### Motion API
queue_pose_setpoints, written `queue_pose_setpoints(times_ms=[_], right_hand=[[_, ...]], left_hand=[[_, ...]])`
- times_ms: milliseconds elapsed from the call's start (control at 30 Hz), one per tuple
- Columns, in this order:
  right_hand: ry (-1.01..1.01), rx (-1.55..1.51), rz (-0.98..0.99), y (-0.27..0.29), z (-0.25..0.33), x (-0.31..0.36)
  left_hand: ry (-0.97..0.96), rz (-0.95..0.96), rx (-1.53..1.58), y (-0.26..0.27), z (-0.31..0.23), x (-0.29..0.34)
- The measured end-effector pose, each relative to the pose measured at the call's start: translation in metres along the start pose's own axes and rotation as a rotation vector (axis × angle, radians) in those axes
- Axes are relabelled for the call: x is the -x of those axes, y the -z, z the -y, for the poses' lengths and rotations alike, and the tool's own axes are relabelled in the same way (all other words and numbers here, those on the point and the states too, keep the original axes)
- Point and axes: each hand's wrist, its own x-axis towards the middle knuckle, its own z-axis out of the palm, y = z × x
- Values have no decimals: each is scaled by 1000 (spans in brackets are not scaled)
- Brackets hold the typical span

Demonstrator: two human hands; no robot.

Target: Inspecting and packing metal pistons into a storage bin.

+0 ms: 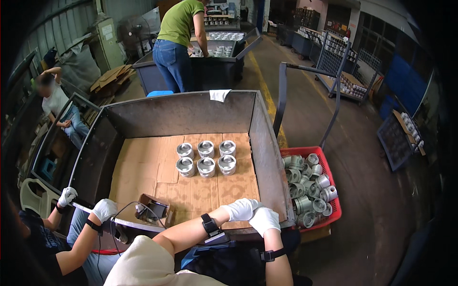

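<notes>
My left hand point(241, 209) and my right hand point(265, 220), both in white gloves, touch each other above the near right corner of a large metal bin point(181, 117). The hands overlap and their fingers are mostly hidden, so I cannot tell whether anything is between them. Brown cardboard point(143, 164) lines the bin's floor. On it, beyond my hands, silvery metal pistons point(206, 167) stand upright in two rows of three. A small open cardboard box point(160, 206) holding dark items sits at the near left, with a black cable beside it.
A red plastic basket point(339, 209) heaped with pistons stands right of the bin. At left, a co-worker's gloved hands point(104, 210) rest near the bin's rim. A white cloth point(219, 95) hangs on the far wall. Another person point(176, 43) bends over a farther bin.
</notes>
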Motion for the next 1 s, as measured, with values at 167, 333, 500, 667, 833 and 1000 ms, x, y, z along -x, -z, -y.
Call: queue_pose_setpoints(times_ms=[167,333,500,667,833,1000], right_hand=[[-6,11,41,4,-3,1],[7,31,46,0,-3,-1],[6,0,4,-1,-2,1],[15,-17,-25,-4,-5,1],[15,-10,-43,-8,-5,-3],[16,-10,-51,-6,-8,-2]], left_hand=[[109,90,42,14,-19,0],[132,124,58,13,-14,0],[75,45,121,4,-6,0],[109,48,92,3,-8,-1],[70,-1,102,0,-3,0],[77,-9,117,9,-17,-2]])
